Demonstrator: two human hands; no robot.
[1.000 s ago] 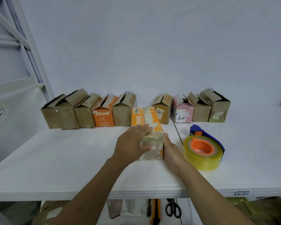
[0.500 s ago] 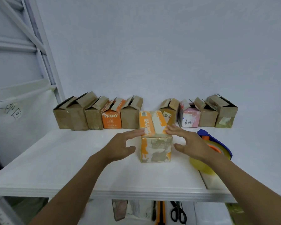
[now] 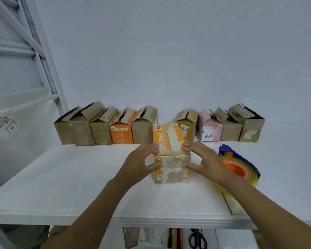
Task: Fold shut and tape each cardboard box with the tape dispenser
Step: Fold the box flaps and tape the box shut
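Head view: the box [image 3: 171, 169] sits mid-table [image 3: 61, 186], flaps folded flat. My left hand [image 3: 138, 166] pinches its 9 o'clock top corner, fingers on the lid, thumb on the front face. My right hand [image 3: 206, 164] pinches the 3 o'clock corner the same way. The dispenser [image 3: 241, 169] lies at 3 o'clock of the box, near it, partly behind my right wrist. At 12 o'clock a row of boxes [image 3: 121, 133] with raised flaps lines the wall [image 3: 169, 60]. Scissors [image 3: 197, 239] show below the table edge at 6 o'clock.
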